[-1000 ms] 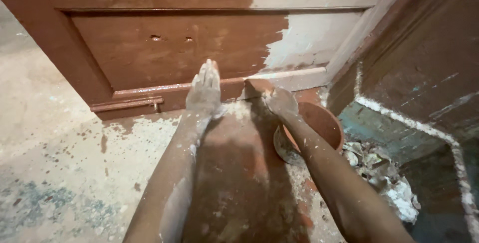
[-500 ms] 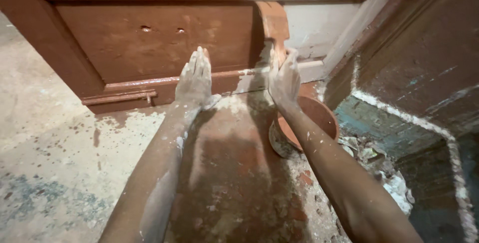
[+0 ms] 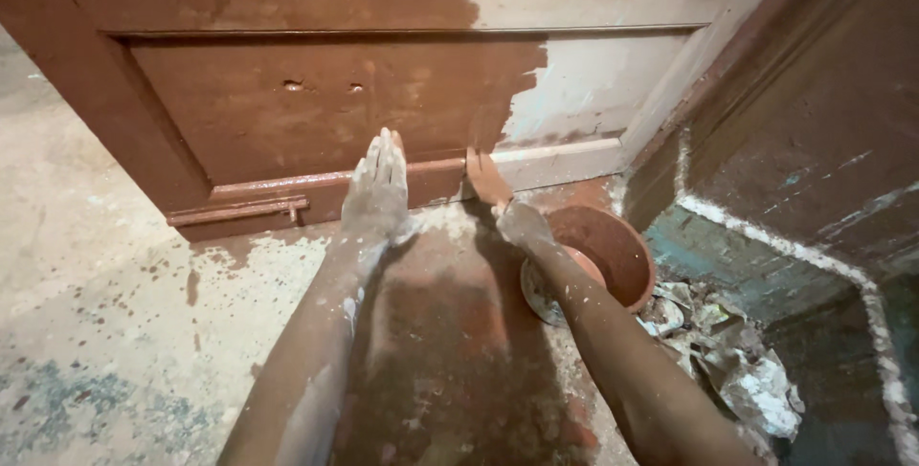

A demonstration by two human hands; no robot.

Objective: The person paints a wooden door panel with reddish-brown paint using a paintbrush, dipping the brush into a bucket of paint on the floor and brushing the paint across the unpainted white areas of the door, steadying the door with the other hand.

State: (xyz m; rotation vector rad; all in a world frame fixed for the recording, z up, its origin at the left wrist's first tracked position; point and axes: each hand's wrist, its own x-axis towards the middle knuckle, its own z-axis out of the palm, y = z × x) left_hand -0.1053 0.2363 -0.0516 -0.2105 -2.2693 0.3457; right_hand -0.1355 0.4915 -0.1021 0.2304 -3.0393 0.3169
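My right hand (image 3: pixel 517 217) clamps a light, paint-slick brush (image 3: pixel 483 177) at the door (image 3: pixel 287 112); my left hand (image 3: pixel 376 193) rests flat, fingers together.

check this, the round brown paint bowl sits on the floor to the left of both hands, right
Not quite. In the head view the round brown paint bowl sits on the floor to the right of both hands, beside the right hand; the left hand is farther away.

We see the paintbrush (image 3: pixel 486 177), its bristles loaded with reddish-brown paint, lying against the lower rail of the wooden door (image 3: pixel 316 102). The door's panel is wet brown at left, bare whitish at right.
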